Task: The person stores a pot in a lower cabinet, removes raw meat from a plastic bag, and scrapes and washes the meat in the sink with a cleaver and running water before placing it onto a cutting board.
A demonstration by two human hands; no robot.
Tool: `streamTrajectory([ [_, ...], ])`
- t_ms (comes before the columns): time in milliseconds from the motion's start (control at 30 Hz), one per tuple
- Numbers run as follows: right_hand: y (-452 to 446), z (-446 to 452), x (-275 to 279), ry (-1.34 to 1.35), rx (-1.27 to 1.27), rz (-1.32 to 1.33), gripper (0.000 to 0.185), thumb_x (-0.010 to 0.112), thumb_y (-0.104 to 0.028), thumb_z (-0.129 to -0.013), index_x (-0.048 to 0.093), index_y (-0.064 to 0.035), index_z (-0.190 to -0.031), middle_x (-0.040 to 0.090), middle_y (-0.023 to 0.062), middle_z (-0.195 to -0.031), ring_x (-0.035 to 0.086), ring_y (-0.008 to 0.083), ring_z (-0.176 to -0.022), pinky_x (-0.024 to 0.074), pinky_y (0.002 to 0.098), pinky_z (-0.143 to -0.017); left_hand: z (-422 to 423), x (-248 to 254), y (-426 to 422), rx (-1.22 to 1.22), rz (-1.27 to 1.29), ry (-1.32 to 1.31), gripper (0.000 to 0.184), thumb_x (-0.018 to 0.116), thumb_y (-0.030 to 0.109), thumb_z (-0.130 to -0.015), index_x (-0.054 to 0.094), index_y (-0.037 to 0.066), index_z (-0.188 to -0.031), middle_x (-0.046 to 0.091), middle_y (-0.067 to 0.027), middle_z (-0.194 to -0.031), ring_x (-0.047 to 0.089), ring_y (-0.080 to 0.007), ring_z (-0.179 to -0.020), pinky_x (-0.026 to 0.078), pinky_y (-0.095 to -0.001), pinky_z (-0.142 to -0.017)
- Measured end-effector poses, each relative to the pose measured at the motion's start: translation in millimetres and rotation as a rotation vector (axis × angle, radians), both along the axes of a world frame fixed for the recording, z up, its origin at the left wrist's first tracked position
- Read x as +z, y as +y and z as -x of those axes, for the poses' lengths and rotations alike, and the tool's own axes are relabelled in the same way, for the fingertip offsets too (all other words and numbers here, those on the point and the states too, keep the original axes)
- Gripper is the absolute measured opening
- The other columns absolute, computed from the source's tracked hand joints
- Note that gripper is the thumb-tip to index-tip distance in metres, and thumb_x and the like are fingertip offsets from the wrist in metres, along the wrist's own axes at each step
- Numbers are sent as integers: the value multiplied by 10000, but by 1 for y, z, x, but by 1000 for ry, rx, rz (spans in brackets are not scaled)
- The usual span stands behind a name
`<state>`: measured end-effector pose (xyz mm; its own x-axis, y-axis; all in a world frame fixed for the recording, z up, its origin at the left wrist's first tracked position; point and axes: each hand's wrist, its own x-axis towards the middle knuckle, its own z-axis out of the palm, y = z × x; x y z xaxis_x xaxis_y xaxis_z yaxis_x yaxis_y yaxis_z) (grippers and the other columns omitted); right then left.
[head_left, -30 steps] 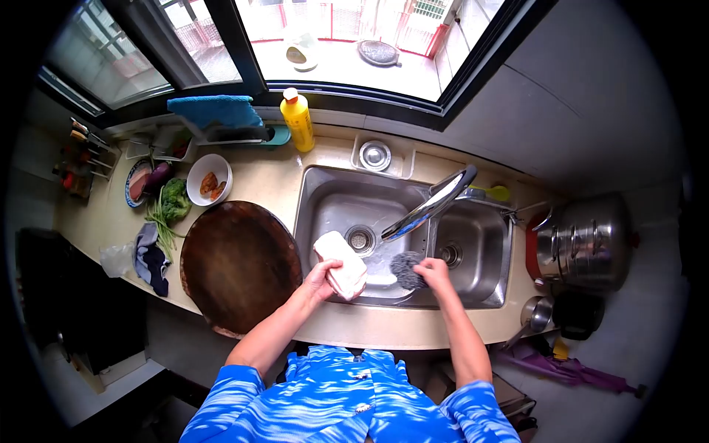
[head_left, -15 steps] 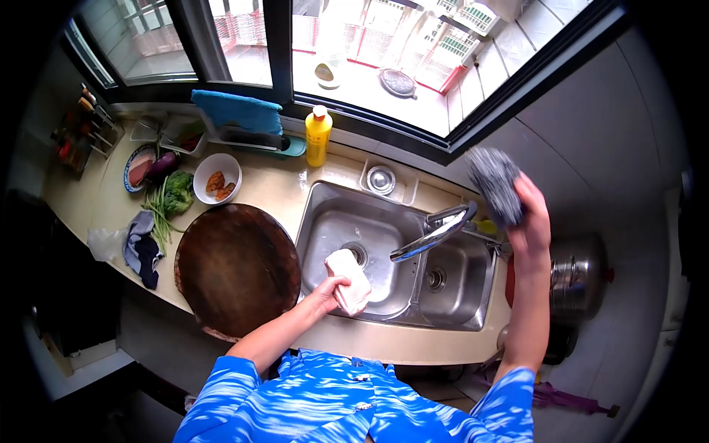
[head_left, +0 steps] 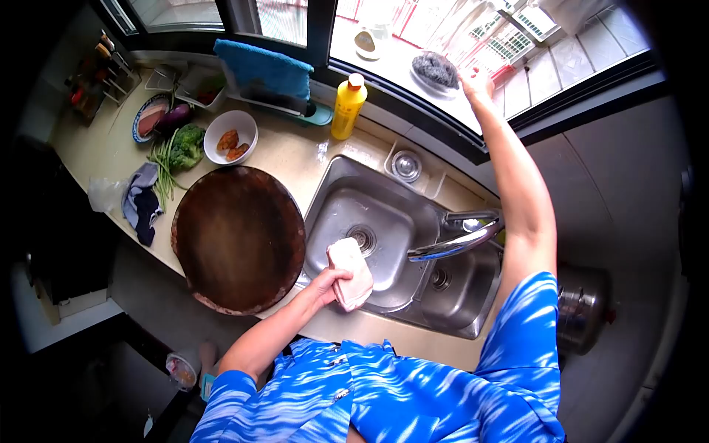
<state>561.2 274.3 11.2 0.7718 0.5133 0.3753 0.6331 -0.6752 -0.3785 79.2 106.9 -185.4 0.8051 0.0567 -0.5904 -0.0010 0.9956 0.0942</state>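
Observation:
My left hand (head_left: 325, 286) is closed around a pale pinkish-white folded cloth (head_left: 351, 275), held above the front edge of the large sink basin (head_left: 325, 214). Stretched out through the window, my right hand (head_left: 478, 85) has its fingers apart, right beside a dark grey, wiry scrubber (head_left: 436, 69). That scrubber rests on a round dish (head_left: 445, 91) on the ledge outside. Whether the fingertips still touch it, I cannot tell. The chrome faucet (head_left: 458, 245) reaches over the sink below my right arm.
A big round wooden chopping board (head_left: 240, 240) lies left of the sink. Behind it stand a white bowl (head_left: 246, 148) with brown food pieces and a yellow bottle (head_left: 348, 107). Broccoli (head_left: 186, 146), an eggplant (head_left: 176, 118) and a cloth (head_left: 140, 199) lie further left. The window frame (head_left: 591, 92) borders my right arm.
My right hand has carried the grey scrubber from beside the faucet out to the window ledge, onto the round dish, and its fingers have opened. My left hand keeps the cloth over the sink.

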Motion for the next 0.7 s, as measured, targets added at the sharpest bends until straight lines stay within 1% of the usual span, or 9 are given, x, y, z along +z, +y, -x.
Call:
streamTrajectory([
  [100, -41, 36, 41, 65, 313, -245, 431, 665, -276, -740, 561, -3, -1057, 642, 157, -904, 619, 212, -862, 478, 310, -775, -2, 0, 2, -26, 27, -6, 598, 580, 19, -686, 355, -24, -1238, 509, -208, -1146, 499, -356, -1088, 370, -488, -975],
  [167, -89, 87, 95, 81, 440, -404, 279, 606, -157, -810, 566, 13, -1027, 641, 116, -853, 614, 169, -802, 482, 265, -720, -5, 10, 6, -52, 50, 11, 597, 581, 36, -691, 353, -29, -1238, 504, -214, -1151, 495, -360, -1091, 362, -496, -977],
  [233, -148, 125, 128, 157, 482, -575, 169, 543, -116, -862, 568, 7, -976, 578, 48, -810, 540, 91, -710, 452, 212, -644, -6, 5, 6, -49, 5, 28, 590, 595, 53, -696, 361, -32, -1231, 511, -220, -1142, 501, -367, -1082, 370, -505, -967],
  [300, -207, 171, 143, 161, 614, -751, 165, 426, -100, -904, 519, 32, -934, 489, 35, -734, 414, 76, -628, 365, 200, -568, -9, -4, 5, -64, 51, 53, 571, 614, 74, -707, 379, -30, -1217, 521, -221, -1126, 513, -367, -1067, 379, -507, -957],
  [367, -257, 209, 130, 144, 508, -796, 198, 343, -114, -909, 421, -29, -748, 364, 17, -636, 302, 78, -565, 266, 216, -505, -11, -11, 4, -49, 66, 58, 538, 633, 103, -721, 414, -25, -1196, 536, -215, -1118, 524, -362, -1055, 386, -511, -948],
  [433, -298, 236, 84, 94, 498, -691, 220, 350, -114, -885, 363, -58, -673, 348, 14, -597, 287, 85, -533, 247, 222, -491, -12, -18, 2, -14, 107, 54, 516, 638, 133, -732, 439, -16, -1184, 543, -204, -1125, 525, -355, -1058, 389, -511, -944],
  [567, -328, 275, -25, 434, 278, -374, 137, 464, -54, -864, 539, -2, -762, 493, 41, -658, 458, 78, -614, 367, 221, -514, -13, -37, 2, -1, 216, 70, 508, 627, 156, -752, 441, -7, -1196, 536, -203, -1148, 515, -358, -1073, 386, -521, -942],
  [633, -299, 261, -57, 473, 335, -394, 126, 478, -66, -877, 538, 7, -795, 506, 34, -690, 473, 82, -630, 390, 236, -536, -13, -29, 3, 65, 152, 102, 507, 625, 141, -754, 434, -9, -1200, 529, -202, -1158, 507, -358, -1083, 380, -523, -948],
  [700, -250, 241, -74, 368, 383, -342, 99, 503, -85, -870, 535, 1, -833, 543, 69, -724, 517, 150, -626, 420, 290, -564, -11, -36, 6, 99, 103, 102, 511, 624, 99, -745, 422, -19, -1199, 528, -199, -1155, 508, -349, -1080, 372, -494, -969],
])
